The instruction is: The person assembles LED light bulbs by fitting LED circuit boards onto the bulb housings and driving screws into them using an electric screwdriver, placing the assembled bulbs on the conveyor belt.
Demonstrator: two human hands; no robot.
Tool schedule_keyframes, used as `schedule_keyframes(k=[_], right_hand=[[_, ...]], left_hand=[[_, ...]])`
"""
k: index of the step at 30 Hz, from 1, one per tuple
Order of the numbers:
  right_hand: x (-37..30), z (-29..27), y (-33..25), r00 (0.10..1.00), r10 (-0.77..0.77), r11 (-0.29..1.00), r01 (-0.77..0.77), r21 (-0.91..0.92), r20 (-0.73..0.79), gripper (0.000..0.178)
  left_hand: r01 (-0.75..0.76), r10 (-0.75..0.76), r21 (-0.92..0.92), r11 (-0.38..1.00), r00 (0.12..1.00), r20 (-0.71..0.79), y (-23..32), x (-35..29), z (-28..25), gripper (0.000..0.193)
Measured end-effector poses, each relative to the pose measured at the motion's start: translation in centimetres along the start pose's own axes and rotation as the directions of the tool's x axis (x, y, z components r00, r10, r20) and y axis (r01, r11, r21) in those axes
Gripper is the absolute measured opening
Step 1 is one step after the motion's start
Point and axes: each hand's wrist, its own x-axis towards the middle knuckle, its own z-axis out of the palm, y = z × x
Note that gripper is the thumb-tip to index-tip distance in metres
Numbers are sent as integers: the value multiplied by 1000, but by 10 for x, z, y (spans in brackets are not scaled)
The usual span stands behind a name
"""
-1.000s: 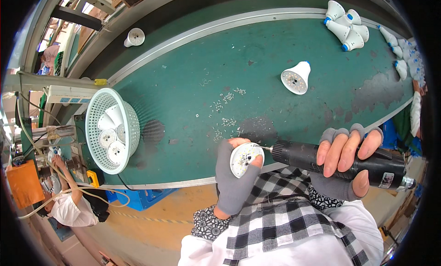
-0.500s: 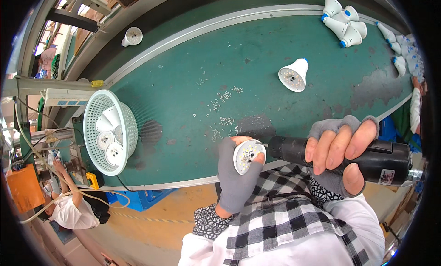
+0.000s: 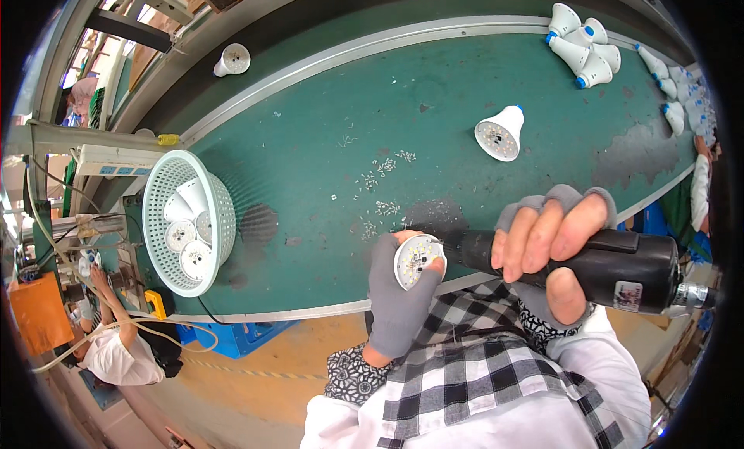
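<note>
The left hand [image 3: 397, 302] is clasping a bulb [image 3: 414, 264]. The right hand [image 3: 546, 247] is gripping a black driver [image 3: 620, 271], now sitting closer.

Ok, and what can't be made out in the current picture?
In the head view:
Tip of the drill: out of sight, apparently behind the edge of the bulb.
Back of the bulb: covered by the left hand.
Basket bulbs: they overlap, so their number is unclear.
Pale bits on the table: too small to identify.
Far-right bulbs: crowded and blurred near the picture's rim, uncountable.
</note>
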Motion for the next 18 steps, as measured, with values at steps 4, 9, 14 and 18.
schedule_keyframes(k=[4,9,14,18], right_hand=[[12,-2,5,998,37,999,-39,33,52,35],[51,-10,41,965,-184,983,186,-6,-187,20],[60,-2,85,919,-157,987,153,-39,-362,18],[66,1,105,912,-226,974,220,-55,-343,19]], left_hand=[[33,-34,-23,999,999,-22,3,2,-12,32],[43,-55,-98,994,991,-124,1,6,-36,33],[51,-64,-122,991,992,-105,1,4,-45,34],[42,-57,-153,987,994,-97,-2,4,-50,35]])
